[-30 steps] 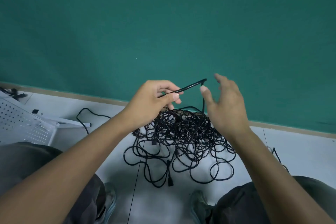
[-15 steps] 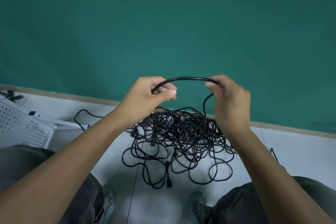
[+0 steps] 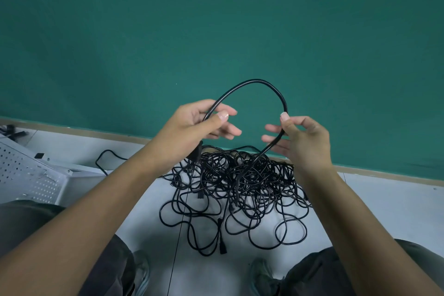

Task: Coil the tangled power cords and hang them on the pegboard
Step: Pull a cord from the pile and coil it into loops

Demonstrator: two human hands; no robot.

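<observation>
Both grips pinched on one cord (image 3: pixel 252 81): left hand (image 3: pixel 192 127), right hand (image 3: pixel 305 139); arc spans between; tail drops from right toward floor tangle (image 3: pixel 240 187).

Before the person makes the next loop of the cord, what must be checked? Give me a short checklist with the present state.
1. Left hand pinches the thick black power cord: ok.
2. Right hand pinches the same cord: ok.
3. Cord arches cleanly between both hands, no kink: ok.
4. Cord's lower run is free of the tangled black cord pile: not ok, it drops straight into it.
5. White perforated metal pegboard is within reach: cannot tell.
</observation>
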